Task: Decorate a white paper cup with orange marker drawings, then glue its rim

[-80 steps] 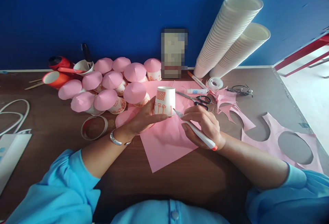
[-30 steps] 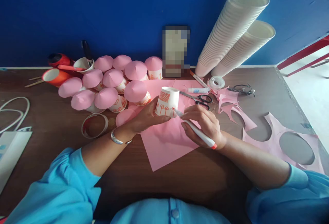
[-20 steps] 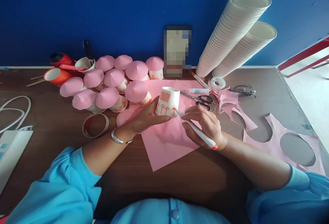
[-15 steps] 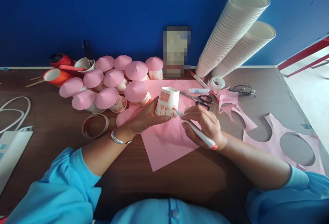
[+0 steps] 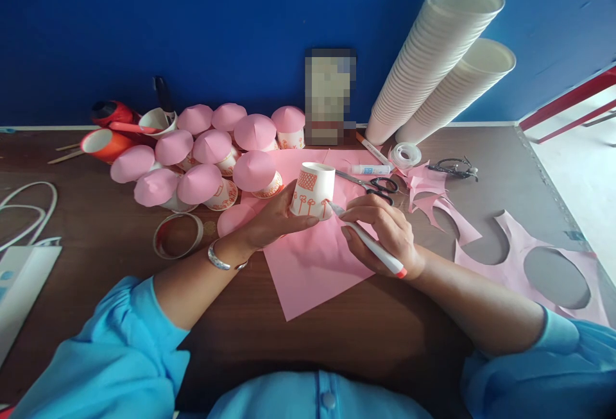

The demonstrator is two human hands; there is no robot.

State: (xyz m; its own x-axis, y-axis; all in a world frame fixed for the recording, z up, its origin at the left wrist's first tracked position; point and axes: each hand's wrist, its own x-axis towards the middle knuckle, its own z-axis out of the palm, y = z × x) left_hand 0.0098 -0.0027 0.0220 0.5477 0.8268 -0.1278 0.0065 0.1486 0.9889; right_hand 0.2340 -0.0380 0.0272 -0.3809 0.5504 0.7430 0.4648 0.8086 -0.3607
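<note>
My left hand (image 5: 269,220) grips an upside-down white paper cup (image 5: 314,189) with orange drawings on its side, held over a pink paper sheet (image 5: 312,258). My right hand (image 5: 385,233) is closed on a white marker (image 5: 370,244) with an orange end. The marker's tip touches the cup's lower right side. A silver bracelet sits on my left wrist.
Several pink-capped paper cups (image 5: 202,149) cluster at the back left. Two leaning stacks of white cups (image 5: 433,66) rest on the blue wall. Scissors (image 5: 373,185), a glue tube (image 5: 370,169), tape rolls (image 5: 405,154) (image 5: 177,236) and pink offcuts (image 5: 529,258) lie around.
The cup has been turned slightly in my left hand and the marker tip has stayed at its lower right side. The view shifted a little.
</note>
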